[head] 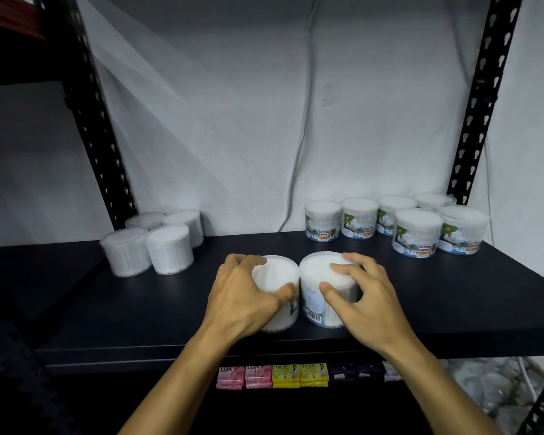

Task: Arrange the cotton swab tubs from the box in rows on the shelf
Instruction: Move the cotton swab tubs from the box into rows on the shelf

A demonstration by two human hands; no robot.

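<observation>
Near the front edge of the dark shelf (pixel 453 309), two cotton swab tubs side by side and touching: left tub (pixel 277 277) under the left hand (pixel 245 296), right tub (pixel 324 290) under the right hand (pixel 365 296). Fingers of each hand curled over a lid, thumb on the near wall, holding one tub apiece; probably gripped from above so as to set both down upright and slide them back together. Barcode of the right tub turned toward the camera, so likely in need of a turn to match the labels facing out elsewhere.

Far right, against the wall: labelled group (pixel 396 224), a back row with two more tubs just in front, apparently the start of a second row. Far left: a plain cluster (pixel 153 243) of four, labels not visible. Between the two groups, a wide bare stretch of shelf running back to the wall, room enough to push straight away. Tubs close to the front lip, so some risk of tipping off if nudged nearward. Black slotted uprights (pixel 484 89) at both sides. Soap packs (pixel 274 376) on the level below. Box not in view.
</observation>
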